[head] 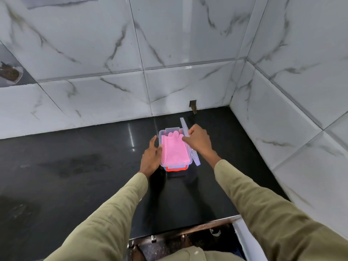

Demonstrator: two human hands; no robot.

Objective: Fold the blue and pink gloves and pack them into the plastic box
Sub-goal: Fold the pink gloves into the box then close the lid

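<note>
While our two sleeved arms reach forward over the dark counter (75, 157), with marbled wall tiles (113, 44) rising beyond the fingertips, the work sits between our hands. Our left hand (151, 159) lies against the near-left wall of the box (160, 136), fingers loosely spread and closed on nothing, bracing it by the look of things. Our right hand (198, 141) is on the opposite side, thumb and fingers pinched on the clear lid (186, 136), which stands on edge along the box's right wall, its far end poking out beyond our knuckles. Between the two hands the pink glove (174, 150) lies folded in the box, its long axis running away from us, fingertips at the far end and the cuff end toward our wrists. Under it, at the near end, we see a blue edge and an orange clasp (176, 168); whether that blue is the other glove or part of the box we cannot tell. We judge the packing nearly done, with closing the box as the step in hand. That turns on one relation: the lid stands just right of the opening, so it has to tip leftward, away from our right palm and toward our left, and the right hand, already holding it, is the one placed to do that while the left steadies the box.
</note>
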